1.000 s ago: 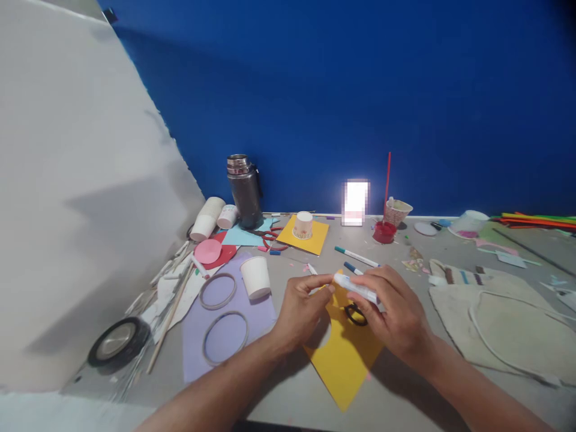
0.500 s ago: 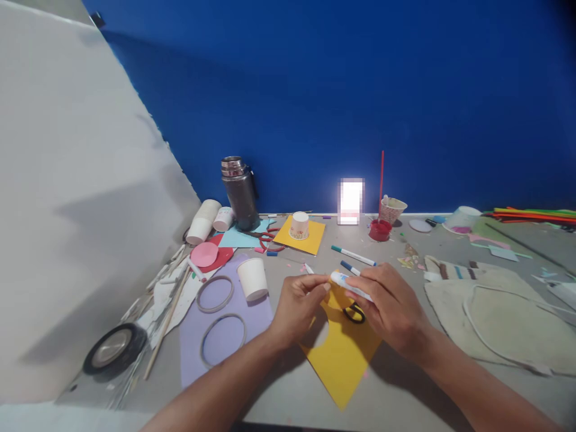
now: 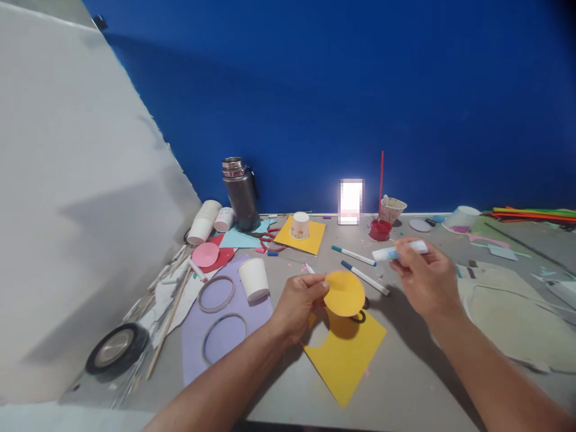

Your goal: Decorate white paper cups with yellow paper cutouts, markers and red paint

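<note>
Left hand [image 3: 300,300] pinches light, floppy yellow paper disc [image 3: 344,293] by its edge; right hand [image 3: 425,277] closed round rigid glue tube [image 3: 399,250].

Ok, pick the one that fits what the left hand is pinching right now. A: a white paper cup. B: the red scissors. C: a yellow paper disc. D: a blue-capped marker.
C: the left hand pinches the edge of a yellow paper disc, held up above the yellow sheet with a round cutout, while the right hand holds a white glue stick.
</note>
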The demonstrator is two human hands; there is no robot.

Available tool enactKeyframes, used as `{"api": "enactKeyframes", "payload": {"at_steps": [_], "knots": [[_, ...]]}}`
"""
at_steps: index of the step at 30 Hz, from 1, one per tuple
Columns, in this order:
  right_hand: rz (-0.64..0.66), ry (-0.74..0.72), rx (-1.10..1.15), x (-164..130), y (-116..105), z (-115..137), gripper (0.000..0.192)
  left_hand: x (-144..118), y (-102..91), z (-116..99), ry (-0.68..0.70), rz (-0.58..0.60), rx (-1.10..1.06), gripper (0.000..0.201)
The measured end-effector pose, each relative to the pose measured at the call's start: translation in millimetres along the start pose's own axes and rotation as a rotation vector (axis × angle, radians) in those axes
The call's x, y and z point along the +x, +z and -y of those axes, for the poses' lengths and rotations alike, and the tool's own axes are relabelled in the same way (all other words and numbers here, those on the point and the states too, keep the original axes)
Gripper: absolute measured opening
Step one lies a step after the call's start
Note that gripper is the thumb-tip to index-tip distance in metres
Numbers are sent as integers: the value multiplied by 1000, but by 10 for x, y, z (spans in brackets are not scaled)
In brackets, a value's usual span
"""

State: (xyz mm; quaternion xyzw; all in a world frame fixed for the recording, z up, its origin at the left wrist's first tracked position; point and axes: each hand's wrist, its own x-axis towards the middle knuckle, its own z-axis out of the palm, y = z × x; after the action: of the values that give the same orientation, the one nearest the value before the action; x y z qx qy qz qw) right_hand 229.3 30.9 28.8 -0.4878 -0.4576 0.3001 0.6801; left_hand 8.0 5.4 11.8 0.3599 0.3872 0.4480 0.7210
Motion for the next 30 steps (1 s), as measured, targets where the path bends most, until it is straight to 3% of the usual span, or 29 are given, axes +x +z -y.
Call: {"api": "enactKeyframes", "payload": {"at_steps": [3, 7, 9, 13, 18, 23, 30], "knots": [[32, 224, 182, 86, 0, -31, 40, 0, -6, -15, -7, -5, -13, 47], [351, 413, 11, 39, 5, -45, 39, 8, -21, -28, 35, -56, -3, 49], [428, 437, -91, -20, 29, -39, 41, 11, -24, -32, 60, -65, 12, 47], [493, 381, -285, -123, 102, -17, 44, 14, -27, -30, 80, -86, 71, 42], [605, 251, -447, -194, 143, 6, 34, 20, -27, -23, 80, -117, 95, 38], [564, 85, -526, -247, 168, 28, 26, 25, -18, -23, 75, -120, 88, 34], [523, -57, -594, -318, 184, 24, 23, 27, 8, -45, 94, -199, 257, 19]]}}
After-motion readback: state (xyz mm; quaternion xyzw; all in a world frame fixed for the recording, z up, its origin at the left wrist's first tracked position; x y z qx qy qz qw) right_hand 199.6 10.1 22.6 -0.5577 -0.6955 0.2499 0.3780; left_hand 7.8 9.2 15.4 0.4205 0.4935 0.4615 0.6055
